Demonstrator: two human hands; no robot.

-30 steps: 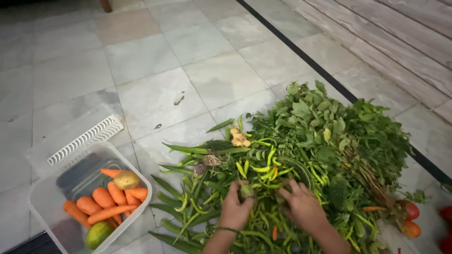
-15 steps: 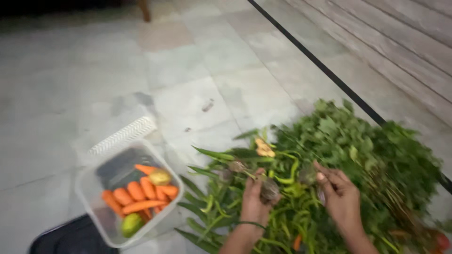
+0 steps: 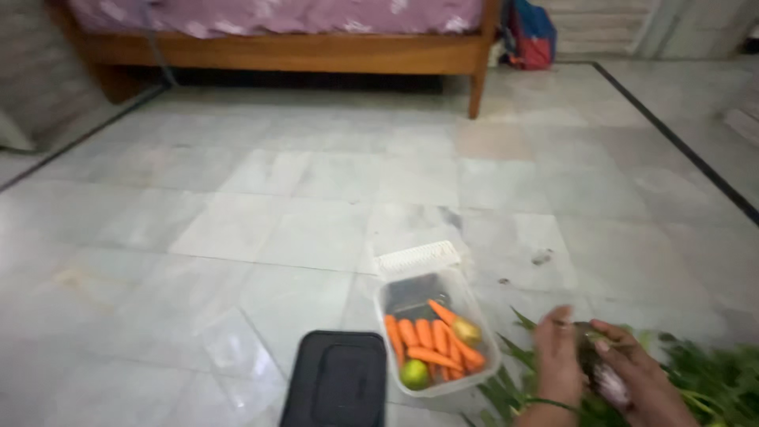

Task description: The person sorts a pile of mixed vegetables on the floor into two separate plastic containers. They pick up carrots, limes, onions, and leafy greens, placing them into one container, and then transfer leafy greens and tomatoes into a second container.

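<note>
My left hand and my right hand meet at the bottom right, over a pile of green leaves and pods on the floor. Between them they grip a small dark vegetable; it is blurred and mostly covered by my fingers. Just left of my left hand stands a clear plastic box holding several carrots and two small greenish fruits.
A black lid lies left of the box, and a white slotted insert behind it. The floor is pale marble tiles. A wooden bed stands at the far end, with a red and blue backpack beside its leg.
The view has swung up and to the left, so the bed and backpack now show. The greens slid to the bottom right corner. My hands lifted a small vegetable out of the pile.
</note>
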